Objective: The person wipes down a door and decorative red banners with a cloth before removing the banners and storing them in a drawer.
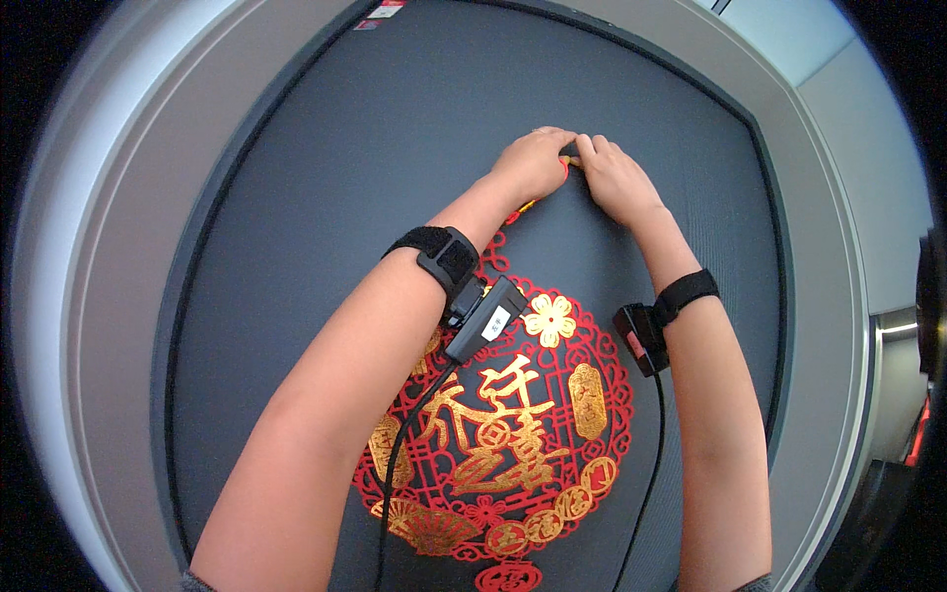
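1 round red-gold openwork ornament (495,434), seemingly flat against dark panel (345,178).

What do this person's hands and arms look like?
Left hand and right hand are gloveless. Each forearm wears a black wrist strap carrying a boxy dark module with a black cable; the left module has a white label, the right a reddish one. Grey sleeve edges show at the bottom.

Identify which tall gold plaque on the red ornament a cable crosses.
The left plaque: a black cable runs over it. The right plaque, below the gold flower, has no cable across it.
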The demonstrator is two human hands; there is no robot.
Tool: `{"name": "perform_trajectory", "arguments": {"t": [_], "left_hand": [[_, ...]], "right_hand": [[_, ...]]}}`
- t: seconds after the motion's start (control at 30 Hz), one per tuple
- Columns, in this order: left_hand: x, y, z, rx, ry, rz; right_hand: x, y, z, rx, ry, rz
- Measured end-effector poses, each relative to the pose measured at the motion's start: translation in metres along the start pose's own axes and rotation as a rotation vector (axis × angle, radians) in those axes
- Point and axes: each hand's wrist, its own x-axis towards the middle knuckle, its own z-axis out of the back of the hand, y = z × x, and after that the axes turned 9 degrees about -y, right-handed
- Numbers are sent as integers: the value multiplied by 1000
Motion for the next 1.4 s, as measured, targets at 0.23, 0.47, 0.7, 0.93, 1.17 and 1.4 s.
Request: {"name": "perform_trajectory", "arguments": {"t": [0.23, 0.47, 0.7, 0.93, 1.17, 1.4], "left_hand": [[6, 8, 5, -5, 5, -15], [12, -30, 48, -453, 79, 480], [20, -26, 117, -481, -42, 554], [-41, 16, 121, -511, -141, 842], [-95, 63, 82, -669, -103, 1032], [-86, 77, 76, -676, 121, 1051]], "right_hand": [[9, 1, 22, 223, 100, -239], [2, 8, 69, 553, 203, -544], [-20, 75, 130, 1101, 654, -563], [-72, 86, 87, 1167, 960, -557], [-62, 95, 65, 1088, 1155, -661], [-66, 79, 55, 1198, 1157, -604]]}}
